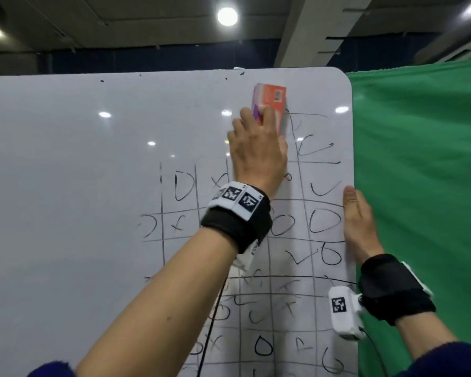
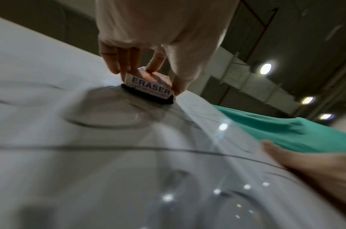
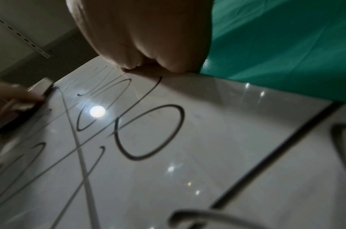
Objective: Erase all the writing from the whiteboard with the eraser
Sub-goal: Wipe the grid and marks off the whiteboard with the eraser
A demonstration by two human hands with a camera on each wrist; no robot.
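The whiteboard [image 1: 93, 186] stands upright, with a black hand-drawn grid of letters and ticks [image 1: 324, 221] over its right and lower part; its left side is bare. My left hand [image 1: 257, 123] grips the orange and white eraser [image 1: 272, 102] near the board's top right corner. In the left wrist view the eraser [image 2: 150, 85], labelled ERASER, has its dark felt pressed flat on the board. My right hand [image 1: 356, 213] holds the board's right edge at mid height, thumb on the front, the other fingers hidden behind.
A green cloth [image 1: 419, 186] hangs directly right of and behind the board. A ceiling with round lamps [image 1: 227, 16] shows above the board's top edge. A black cable [image 1: 210, 322] hangs from my left wrist across the board's lower part.
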